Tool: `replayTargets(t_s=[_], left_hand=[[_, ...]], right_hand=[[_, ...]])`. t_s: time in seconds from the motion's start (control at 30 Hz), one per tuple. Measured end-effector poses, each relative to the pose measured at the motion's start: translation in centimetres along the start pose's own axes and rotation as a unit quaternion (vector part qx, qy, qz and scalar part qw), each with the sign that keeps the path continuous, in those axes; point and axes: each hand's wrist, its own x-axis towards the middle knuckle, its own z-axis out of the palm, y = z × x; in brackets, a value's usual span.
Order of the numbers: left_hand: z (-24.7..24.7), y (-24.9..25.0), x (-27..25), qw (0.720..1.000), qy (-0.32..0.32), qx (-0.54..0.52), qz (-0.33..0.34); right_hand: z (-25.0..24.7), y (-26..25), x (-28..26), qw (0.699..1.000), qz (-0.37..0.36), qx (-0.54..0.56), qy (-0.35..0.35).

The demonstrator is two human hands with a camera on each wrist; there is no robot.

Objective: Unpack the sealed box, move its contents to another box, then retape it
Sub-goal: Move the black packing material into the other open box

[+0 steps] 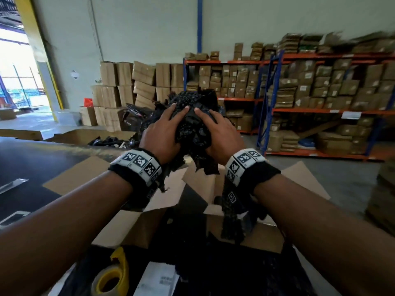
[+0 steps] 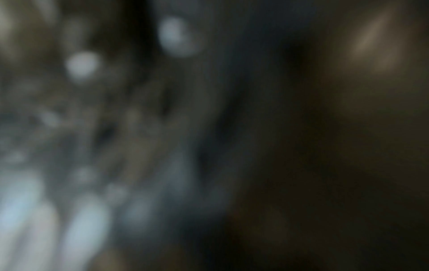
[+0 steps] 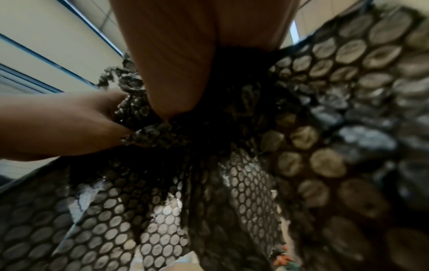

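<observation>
Both hands hold a crumpled bundle of black bubble wrap [image 1: 190, 124] up in the air, above the opened cardboard box [image 1: 132, 227] in front of me. My left hand [image 1: 162, 129] grips its left side and my right hand [image 1: 218, 131] its right side, fingers curled over the top. Loose strips of the wrap hang down past my wrists towards the box. In the right wrist view the bubble wrap [image 3: 325, 128] fills the picture, with my left hand [image 3: 69, 124] pinching a fold. The left wrist view is a dark blur.
A second open cardboard box [image 1: 85, 135] with black items stands beyond the black table [image 1: 32, 163]. A yellow tape dispenser [image 1: 113, 274] and a white paper [image 1: 158, 280] lie near me. Stacked cartons and orange-blue shelving [image 1: 320, 112] line the back.
</observation>
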Motion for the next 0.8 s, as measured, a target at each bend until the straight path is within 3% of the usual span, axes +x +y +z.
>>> replayTargets(t_s=[0.2,0.43,0.6,0.8], left_hand=[[5.0,3.3,8.5,0.998,-0.011,-0.053,0.045],[12.1,8.6,13.6,0.990,-0.060,-0.104,0.071],[18.0,10.8,14.3,0.980,-0.148,-0.101,0.085],[25.5,10.8,13.0,0.946,-0.293,-0.097,0.096]], right_hand=[[-1.3,7.5,3.7,0.997,0.048,-0.059,0.005],[-0.8,16.6,3.6,0.991,0.088,-0.098,-0.015],[3.3,22.0,1.8,0.986,0.109,-0.102,-0.069],[10.5,25.9,-0.8,0.969,0.120,-0.044,-0.210]])
